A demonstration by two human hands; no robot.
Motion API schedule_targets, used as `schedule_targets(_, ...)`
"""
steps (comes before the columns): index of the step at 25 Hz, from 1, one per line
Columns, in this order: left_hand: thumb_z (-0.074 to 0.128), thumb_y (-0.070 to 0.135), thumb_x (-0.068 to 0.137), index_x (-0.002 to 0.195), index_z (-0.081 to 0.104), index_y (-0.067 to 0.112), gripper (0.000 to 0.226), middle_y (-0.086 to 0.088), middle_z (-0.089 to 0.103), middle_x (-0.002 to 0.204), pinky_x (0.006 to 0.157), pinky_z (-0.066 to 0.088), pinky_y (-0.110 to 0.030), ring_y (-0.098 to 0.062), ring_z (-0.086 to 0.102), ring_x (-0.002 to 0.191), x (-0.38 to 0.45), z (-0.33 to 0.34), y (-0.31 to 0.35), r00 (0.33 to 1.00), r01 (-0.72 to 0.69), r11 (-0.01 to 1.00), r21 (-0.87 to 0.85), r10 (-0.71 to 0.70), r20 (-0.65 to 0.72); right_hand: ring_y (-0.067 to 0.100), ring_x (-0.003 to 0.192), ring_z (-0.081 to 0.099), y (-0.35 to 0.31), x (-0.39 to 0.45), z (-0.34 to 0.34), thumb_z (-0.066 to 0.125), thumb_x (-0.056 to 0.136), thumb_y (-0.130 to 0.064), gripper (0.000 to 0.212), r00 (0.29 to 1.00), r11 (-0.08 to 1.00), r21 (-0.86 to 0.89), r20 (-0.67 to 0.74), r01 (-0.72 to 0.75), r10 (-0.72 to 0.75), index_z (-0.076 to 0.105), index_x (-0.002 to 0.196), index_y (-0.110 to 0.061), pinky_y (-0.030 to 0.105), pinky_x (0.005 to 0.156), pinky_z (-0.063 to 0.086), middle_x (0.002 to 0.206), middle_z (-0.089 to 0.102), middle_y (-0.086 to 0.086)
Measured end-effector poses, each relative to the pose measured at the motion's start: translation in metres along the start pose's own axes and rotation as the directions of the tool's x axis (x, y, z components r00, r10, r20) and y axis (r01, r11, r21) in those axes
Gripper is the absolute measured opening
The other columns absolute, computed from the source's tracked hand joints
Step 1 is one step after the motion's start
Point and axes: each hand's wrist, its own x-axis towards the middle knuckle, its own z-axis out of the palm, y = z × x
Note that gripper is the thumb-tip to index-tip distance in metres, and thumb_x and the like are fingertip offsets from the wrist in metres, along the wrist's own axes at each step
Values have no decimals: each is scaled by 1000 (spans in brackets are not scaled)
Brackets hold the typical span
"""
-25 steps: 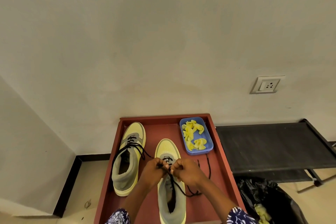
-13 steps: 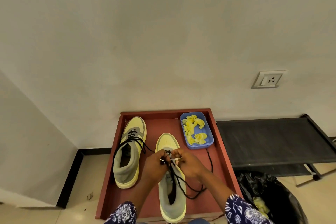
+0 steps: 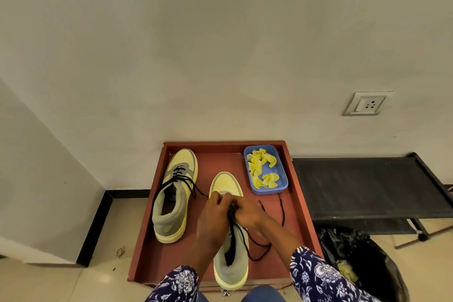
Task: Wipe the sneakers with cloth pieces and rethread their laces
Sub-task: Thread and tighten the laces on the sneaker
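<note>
Head view. Landmark: the red tray (image 3: pixel 302 206), set against the wall.

The near sneaker (image 3: pixel 229 262) stands in the tray's centre, toe toward the wall. The far sneaker (image 3: pixel 175 193) stands at the tray's left side, already laced, its lace ends loose. The blue tub (image 3: pixel 282 185) occupies the tray's back right corner and holds the yellow cloth pieces (image 3: pixel 261 169).

The left hand (image 3: pixel 214 213) and right hand (image 3: pixel 247 212) meet over the near sneaker's eyelet rows, just behind its toe cap. Both sets of fingers are curled together and pinch the black lace (image 3: pixel 255 244). The exact eyelet being threaded is hidden by the hands. Slack lace loops over the sneaker's right side onto the tray floor; one free end trails toward the tub.

Judged step: rethreading the near sneaker, lower eyelets.

Handling notes (judgement):
- The lace is thin, limp and light. It will not push through an eyelet unless held close to the tip; grip just behind the tip and feed it short.
- The slack may snag or twist; keep it drawn clear of the collar.
- The sneaker is light, with a soft upper and a firmer sole. It may slide on the tray when the lace is pulled; steady it at the eyelet panel.

A black bin bag (image 3: pixel 362 262) sits right of the tray, under a black shelf (image 3: pixel 367 186).
</note>
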Motion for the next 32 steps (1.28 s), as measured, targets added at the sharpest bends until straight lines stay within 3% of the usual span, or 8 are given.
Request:
schedule_targets(6,48,0,84,103,57,8,22,-10,53,94,68,44,-37,-24,52,81,-1,-3,-13,995,-97,987,-128,95,-15,15,75,49,9,5,-15,63,81,-8,11,996,984,-170,-61,54,-65,54,78,-14,32,72,46,79,56,2)
schedule_targets(9,51,-6,81,88,59,8,17,-1,58,81,65,43,-28,-17,54,72,0,0,-18,992,-122,962,-243,113,-52,12,79,55,11,3,-23,69,79,-14,13,996,982,-174,-48,68,-78,57,80,-19,24,70,44,89,66,6)
schedule_targets(11,52,-8,81,80,57,15,23,13,55,73,62,40,-14,-1,52,66,2,2,-21,996,-79,948,-310,59,-73,15,82,59,12,3,-27,68,79,-15,8,992,976,-203,-76,83,-101,62,81,-17,28,75,47,94,69,7)
schedule_targets(14,50,-12,79,72,47,31,44,16,54,68,61,37,-8,1,55,69,2,1,-20,997,-56,932,-358,33,-72,24,93,60,8,0,-29,56,84,-21,14,984,915,-399,-128,61,-122,60,93,-12,34,80,47,102,66,7)
schedule_targets(18,46,-16,77,74,53,14,31,15,55,67,61,40,-10,-1,56,69,0,0,-18,998,-46,927,-372,31,-46,30,110,54,7,-9,-24,39,91,-32,31,946,739,-662,-303,-126,-111,48,112,-11,41,92,39,118,58,7)
schedule_targets(25,49,-17,78,69,48,22,39,15,56,65,61,37,-1,9,56,68,-6,-4,-21,997,-37,917,-396,7,-77,28,93,61,27,-22,-50,39,94,-26,27,853,825,-510,-517,-245,-66,44,114,-9,34,74,48,108,61,9)
schedule_targets(27,52,-14,79,67,46,28,44,15,57,65,61,38,-2,10,56,69,-6,-3,-22,995,-23,914,-406,-18,-98,27,81,57,28,-28,-62,41,94,-21,22,814,882,-411,-579,-230,-57,46,107,-5,27,59,39,102,60,12)
schedule_targets(32,56,-7,82,67,45,32,44,16,57,67,61,39,-3,13,55,69,-7,-2,-21,995,40,910,-412,-76,-72,23,69,48,24,-39,-78,45,91,-12,8,704,959,-233,-708,-160,-55,47,85,-7,27,53,30,87,59,14)
